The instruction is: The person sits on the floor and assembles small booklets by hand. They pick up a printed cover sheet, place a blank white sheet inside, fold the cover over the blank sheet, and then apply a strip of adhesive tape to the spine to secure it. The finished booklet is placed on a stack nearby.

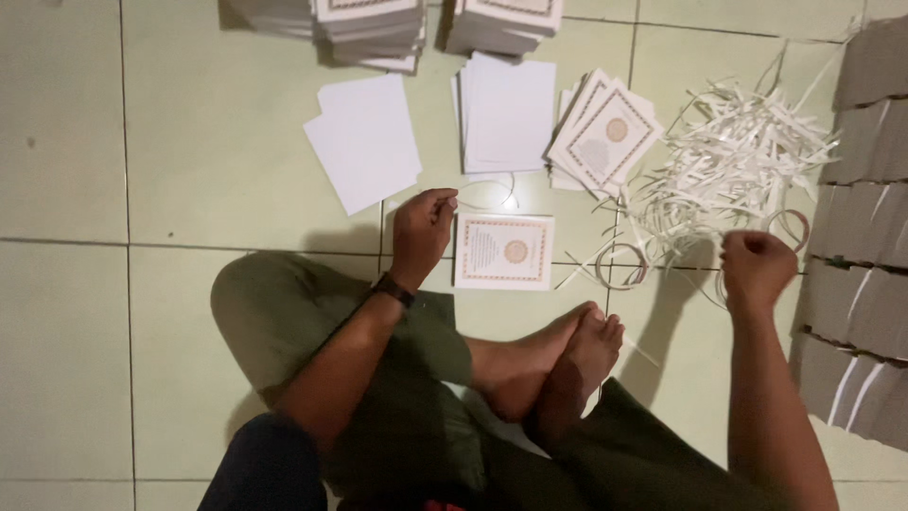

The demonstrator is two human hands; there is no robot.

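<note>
Sitting cross-legged on a pale green tiled floor (189, 170), the person works with both hands out over the tiles; dim light, dark grout lines.

Largest: grey cardboard sheets (865, 218) in overlapping rows along the right edge. Next, card stacks (374, 28) at the top edge, two piles side by side. Below them, blank white sheets (364, 140) lying loose, and a second white pile (506, 115) just right of those. A fanned pile of printed cards (605, 137) sits tilted beside that; ornate border, round gold emblem.

Strip heap (728, 166): tangled narrow white paper strips, spreading between the printed cards and the cardboard. Some strips curl into loops near its lower edge.

Single card (504, 251): white, rectangular, lying flat and square to the grout line, brown patterned border, gold round emblem in the middle, text too small to read. It lies between the two hands, just in front of the bare feet.

Left hand (423, 232): fingers curled closed, pinching the end of a thin white strip (487, 194) that arcs above the card; dark band on the wrist. It sits just beside the card's left edge.

Right hand (757, 268): closed in a loose fist at the heap's lower edge, raised off the floor; what it holds, cannot tell.
</note>
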